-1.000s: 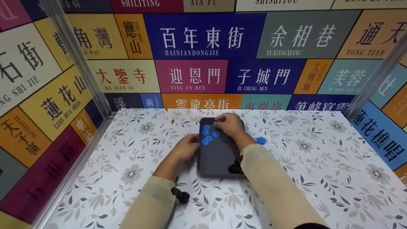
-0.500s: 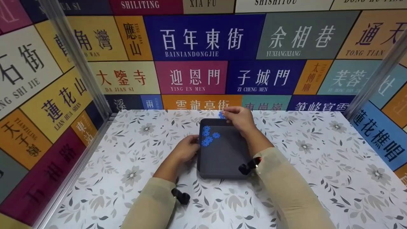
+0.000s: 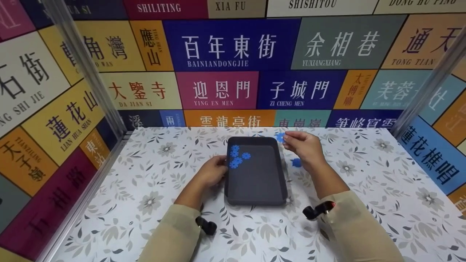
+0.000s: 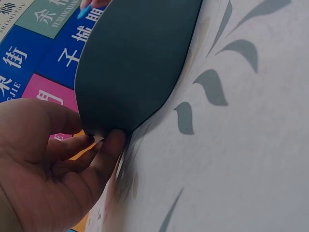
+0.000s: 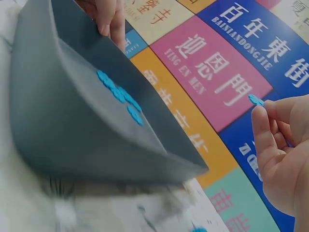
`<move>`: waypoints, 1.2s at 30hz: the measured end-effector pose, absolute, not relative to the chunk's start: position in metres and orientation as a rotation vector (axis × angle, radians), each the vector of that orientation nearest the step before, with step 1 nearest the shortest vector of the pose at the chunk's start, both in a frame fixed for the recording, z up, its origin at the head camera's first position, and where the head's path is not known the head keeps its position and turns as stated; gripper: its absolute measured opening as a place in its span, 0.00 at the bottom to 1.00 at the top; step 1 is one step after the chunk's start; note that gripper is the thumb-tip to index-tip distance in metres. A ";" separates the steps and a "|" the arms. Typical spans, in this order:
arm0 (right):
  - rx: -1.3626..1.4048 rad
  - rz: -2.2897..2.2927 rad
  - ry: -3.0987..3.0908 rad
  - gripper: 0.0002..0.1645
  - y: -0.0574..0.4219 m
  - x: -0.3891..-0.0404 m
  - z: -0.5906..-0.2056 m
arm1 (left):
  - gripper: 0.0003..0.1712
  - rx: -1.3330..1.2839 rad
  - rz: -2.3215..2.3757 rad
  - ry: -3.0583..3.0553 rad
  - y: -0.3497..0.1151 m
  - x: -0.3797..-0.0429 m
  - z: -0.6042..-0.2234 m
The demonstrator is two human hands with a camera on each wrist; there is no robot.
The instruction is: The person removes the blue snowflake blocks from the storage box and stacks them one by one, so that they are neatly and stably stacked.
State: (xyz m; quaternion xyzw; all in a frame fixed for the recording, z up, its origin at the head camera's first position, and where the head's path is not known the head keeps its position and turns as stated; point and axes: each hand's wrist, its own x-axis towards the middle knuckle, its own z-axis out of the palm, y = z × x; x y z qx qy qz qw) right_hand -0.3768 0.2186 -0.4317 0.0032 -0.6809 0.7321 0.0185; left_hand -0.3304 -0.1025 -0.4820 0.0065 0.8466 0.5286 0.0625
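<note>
My left hand (image 3: 213, 170) holds the left wall of a dark grey rectangular tray (image 3: 256, 182); in the left wrist view its fingertips lie against the outside of the wall. Several flat blue flower-shaped discs (image 3: 236, 160) lie in the tray's far left part. Past the tray's far right corner, my right hand (image 3: 305, 147) pinches another blue flower-shaped disc (image 3: 280, 137) between thumb and fingertips, raised above the table. The right wrist view shows this pinched disc (image 5: 256, 100) edge-on, apart from the tray.
More blue pieces (image 3: 295, 162) lie on the table right of the tray, partly beside my right hand. A white cloth with leaf patterns (image 3: 153, 233) covers the table. Panels with coloured street signs (image 3: 233, 43) stand close behind its far edge and along both sides.
My right hand has lifted a blue flower-shaped disc from the tray's far end and carried it right, past the tray's corner. The left hand has stayed at the tray's left wall.
</note>
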 end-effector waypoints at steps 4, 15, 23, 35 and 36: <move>-0.053 2.312 -2.103 0.28 0.242 -0.369 -0.433 | 0.30 -0.010 1.591 2.554 -0.102 -0.331 -0.482; -0.211 2.341 -2.134 0.27 0.285 -0.367 -0.460 | 0.31 0.012 1.611 2.540 -0.103 -0.330 -0.483; -0.274 2.204 -2.381 0.30 0.296 -0.383 -0.488 | 0.32 0.014 1.580 2.566 -0.104 -0.330 -0.482; -0.252 2.168 -2.472 0.28 0.300 -0.383 -0.496 | 0.30 0.013 1.606 2.548 -0.103 -0.331 -0.482; -0.244 2.155 -2.481 0.28 0.300 -0.383 -0.496 | 0.30 0.015 1.606 2.549 -0.103 -0.331 -0.482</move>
